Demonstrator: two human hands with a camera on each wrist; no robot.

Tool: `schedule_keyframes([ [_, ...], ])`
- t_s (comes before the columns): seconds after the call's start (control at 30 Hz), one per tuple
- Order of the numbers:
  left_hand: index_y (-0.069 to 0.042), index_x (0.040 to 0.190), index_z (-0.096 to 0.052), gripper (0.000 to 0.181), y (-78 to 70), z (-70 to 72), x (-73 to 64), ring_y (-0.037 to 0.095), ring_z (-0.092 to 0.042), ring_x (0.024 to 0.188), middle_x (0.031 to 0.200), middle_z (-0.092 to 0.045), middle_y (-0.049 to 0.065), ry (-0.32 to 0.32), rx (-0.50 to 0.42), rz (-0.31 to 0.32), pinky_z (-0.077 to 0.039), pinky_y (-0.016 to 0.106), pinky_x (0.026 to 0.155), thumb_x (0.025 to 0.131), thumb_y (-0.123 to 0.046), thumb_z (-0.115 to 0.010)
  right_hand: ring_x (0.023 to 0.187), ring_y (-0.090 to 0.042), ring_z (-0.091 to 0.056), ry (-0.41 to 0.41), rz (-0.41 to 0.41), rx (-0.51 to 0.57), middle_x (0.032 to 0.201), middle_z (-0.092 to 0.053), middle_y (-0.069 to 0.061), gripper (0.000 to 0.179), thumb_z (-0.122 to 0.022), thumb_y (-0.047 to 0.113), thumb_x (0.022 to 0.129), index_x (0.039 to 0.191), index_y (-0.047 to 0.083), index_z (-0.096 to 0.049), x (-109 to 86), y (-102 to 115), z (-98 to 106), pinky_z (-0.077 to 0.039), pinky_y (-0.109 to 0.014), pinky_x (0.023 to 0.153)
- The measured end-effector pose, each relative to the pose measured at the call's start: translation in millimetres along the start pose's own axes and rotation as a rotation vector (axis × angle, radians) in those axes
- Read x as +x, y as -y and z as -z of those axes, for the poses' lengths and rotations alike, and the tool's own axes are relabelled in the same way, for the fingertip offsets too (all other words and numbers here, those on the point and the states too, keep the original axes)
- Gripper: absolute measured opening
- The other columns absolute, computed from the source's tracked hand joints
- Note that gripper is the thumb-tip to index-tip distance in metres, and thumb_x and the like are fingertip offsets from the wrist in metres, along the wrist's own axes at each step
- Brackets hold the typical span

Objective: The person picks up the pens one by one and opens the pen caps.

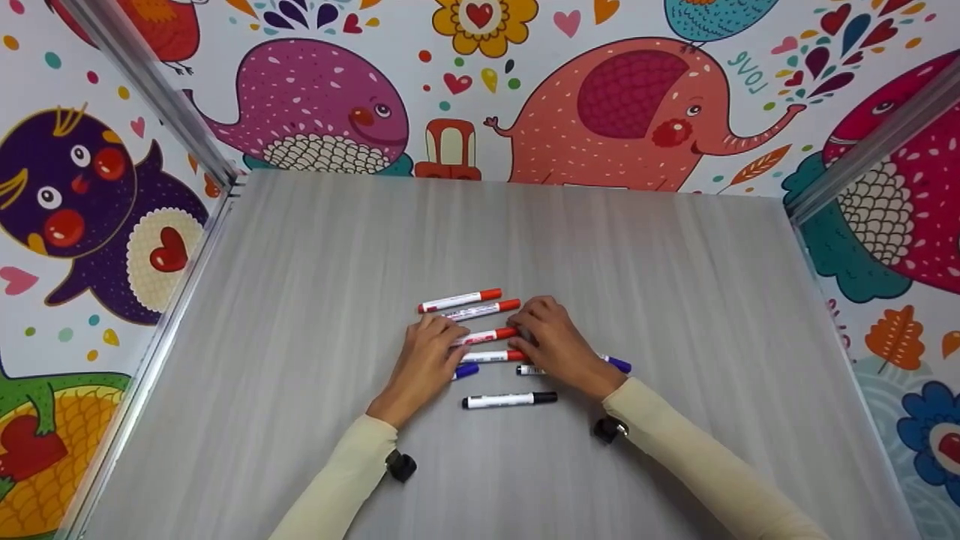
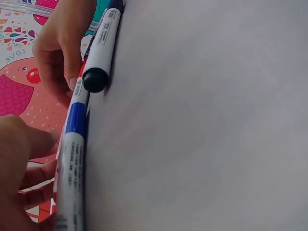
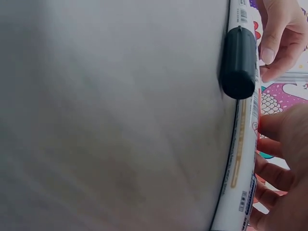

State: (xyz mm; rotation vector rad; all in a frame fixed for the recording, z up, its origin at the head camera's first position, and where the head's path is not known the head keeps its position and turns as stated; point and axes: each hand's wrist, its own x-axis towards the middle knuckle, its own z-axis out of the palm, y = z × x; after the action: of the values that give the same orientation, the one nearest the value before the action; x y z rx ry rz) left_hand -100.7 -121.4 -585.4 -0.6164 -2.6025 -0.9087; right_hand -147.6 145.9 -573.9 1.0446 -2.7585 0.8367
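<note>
Several white-barrelled markers lie roughly in rows on the table. My left hand (image 1: 426, 358) is at the left end of the third red-capped marker (image 1: 481, 338), its thumb and forefinger on either side. At the capped end, my right hand (image 1: 559, 346) has its thumb and fingertips round the red cap. Just below lies another red-capped marker (image 1: 491, 356), close to both thumbs. A blue-ended marker (image 1: 466, 370) is partly hidden by the left hand. Under the right hand a black-ended marker (image 1: 531, 370) shows in part, and a blue cap (image 1: 618, 364) sticks out beyond.
Two red-capped markers, the farthest (image 1: 459, 301) and a nearer one (image 1: 480, 310), lie beyond the hands. A black-capped marker (image 1: 510, 400) lies nearest the person. The grey wood-grain table (image 1: 337, 255) is bordered by cartoon-printed walls (image 1: 480, 90) and metal posts.
</note>
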Motion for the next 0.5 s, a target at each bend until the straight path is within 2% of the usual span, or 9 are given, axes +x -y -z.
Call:
schedule_keyframes([
  [0.23, -0.007, 0.111, -0.082, 0.014, -9.0, -2.4, 8.4, 0.028, -0.062, 0.107, 0.105, -0.074, 0.006, 0.067, 0.040, 0.014, -0.047, 0.053, 0.090, 0.099, -0.014, -0.083, 0.119, -0.031, -0.058, 0.022, -0.008, -0.013, 0.118, -0.070, -0.010, 0.025, -0.086, 0.018, 0.099, 0.121, 0.007, -0.080, 4.1, 3, -1, -0.049, -0.051, 0.105],
  [0.5, -0.007, 0.111, -0.083, 0.013, -13.1, -4.2, 13.2, 0.028, -0.063, 0.108, 0.106, -0.076, 0.007, 0.097, 0.053, 0.041, -0.047, 0.050, 0.090, 0.102, -0.016, -0.080, 0.116, -0.029, -0.057, 0.035, -0.029, -0.011, 0.110, -0.069, -0.007, 0.013, -0.084, 0.014, 0.100, 0.111, 0.008, -0.084, 7.9, 3, 1, -0.048, -0.049, 0.104],
])
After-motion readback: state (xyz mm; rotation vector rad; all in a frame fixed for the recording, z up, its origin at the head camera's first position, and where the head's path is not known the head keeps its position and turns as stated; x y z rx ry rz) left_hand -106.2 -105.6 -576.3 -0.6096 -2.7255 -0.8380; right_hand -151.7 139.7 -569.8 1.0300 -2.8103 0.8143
